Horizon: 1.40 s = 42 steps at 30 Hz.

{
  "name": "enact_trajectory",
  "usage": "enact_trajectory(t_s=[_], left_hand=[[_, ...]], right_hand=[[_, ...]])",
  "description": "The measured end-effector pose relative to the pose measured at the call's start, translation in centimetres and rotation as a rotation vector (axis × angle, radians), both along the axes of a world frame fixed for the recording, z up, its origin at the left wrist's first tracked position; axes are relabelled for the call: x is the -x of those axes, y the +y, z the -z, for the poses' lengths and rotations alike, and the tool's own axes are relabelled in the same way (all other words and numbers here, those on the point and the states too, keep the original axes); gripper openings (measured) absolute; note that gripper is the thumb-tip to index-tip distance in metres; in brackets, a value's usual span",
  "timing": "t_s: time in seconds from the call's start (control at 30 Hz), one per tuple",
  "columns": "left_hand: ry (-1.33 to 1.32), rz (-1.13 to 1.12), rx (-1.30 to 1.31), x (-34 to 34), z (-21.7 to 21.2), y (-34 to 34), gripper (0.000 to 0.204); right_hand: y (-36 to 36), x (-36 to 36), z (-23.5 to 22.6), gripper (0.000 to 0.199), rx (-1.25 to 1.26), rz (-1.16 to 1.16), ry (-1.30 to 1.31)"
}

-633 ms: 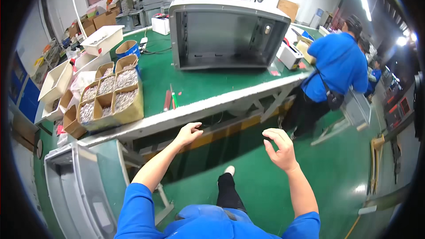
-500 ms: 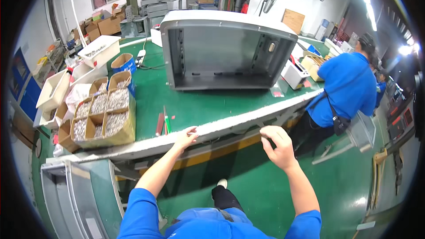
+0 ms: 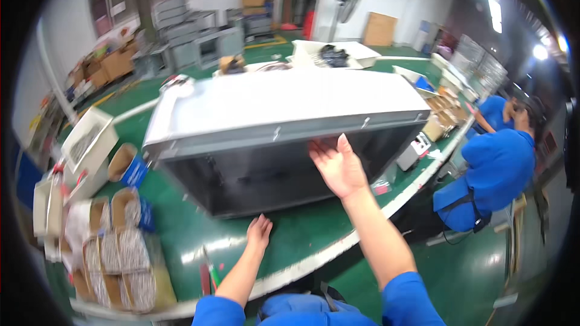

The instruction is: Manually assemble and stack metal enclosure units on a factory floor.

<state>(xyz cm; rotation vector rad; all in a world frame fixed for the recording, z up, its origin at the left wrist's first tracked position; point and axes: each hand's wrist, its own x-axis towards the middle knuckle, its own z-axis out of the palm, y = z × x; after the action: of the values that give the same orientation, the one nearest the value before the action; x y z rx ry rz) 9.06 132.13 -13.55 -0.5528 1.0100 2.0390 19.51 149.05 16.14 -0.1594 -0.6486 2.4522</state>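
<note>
A large grey metal cabinet shell (image 3: 241, 184) with a white top lies on the green workbench (image 3: 290, 247), its open side toward me. My right hand (image 3: 339, 169) is at the upper front rim, fingers stretched and thumb apart, the fingertips reaching just under the edge. Whether they press on the metal I cannot tell. Close to the lower front edge is my left hand (image 3: 260, 232), slightly blurred, its fingers loosely apart and nothing visible in them. Left of that forearm lie a red-handled tool (image 3: 205, 279) and a green-handled tool (image 3: 214, 274).
At left stands a divided cardboard box (image 3: 160, 271) full of small pale parts, with white bins (image 3: 89, 139) behind. A co-worker in blue (image 3: 492, 169) stands at the right, another person beyond. A white bin (image 3: 356, 53) and a fan (image 3: 348, 3) are farther back.
I am closer to the bench, and the view has shifted. My right hand has come up to the cabinet's upper rim; my left hand has moved over the bench to its lower edge.
</note>
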Motion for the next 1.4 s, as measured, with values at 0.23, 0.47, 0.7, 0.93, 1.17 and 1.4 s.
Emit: enact_trajectory(t_s=[0.23,0.47,0.7,0.93,1.17,1.4], left_hand=[[-0.236,0.025,-0.153,4.6,-0.2,2.1,0.023],[-0.300,0.182,-0.230,7.5,0.9,1.7,0.029],[-0.325,0.196,-0.252,6.6,-1.3,2.2,0.036],[-0.208,0.305,-0.148,6.7,-0.3,0.7,0.030],[-0.320,0.381,-0.040,5.9,-0.3,-1.5,0.026],[-0.216,0.540,-0.122,2.3,-3.5,-2.1,0.026]], right_hand=[[1.5,5.0,-1.2,0.054,-0.096,0.315,0.153],[0.9,5.5,-0.9,0.048,-0.090,0.280,0.280],[0.7,4.2,-1.2,0.044,-0.009,0.216,0.290],[-1.2,2.7,-1.6,0.040,0.031,0.130,0.295],[-4.2,0.3,-2.2,0.042,-0.101,0.122,0.288],[-7.9,-7.2,-6.3,0.039,-0.330,0.238,0.060]])
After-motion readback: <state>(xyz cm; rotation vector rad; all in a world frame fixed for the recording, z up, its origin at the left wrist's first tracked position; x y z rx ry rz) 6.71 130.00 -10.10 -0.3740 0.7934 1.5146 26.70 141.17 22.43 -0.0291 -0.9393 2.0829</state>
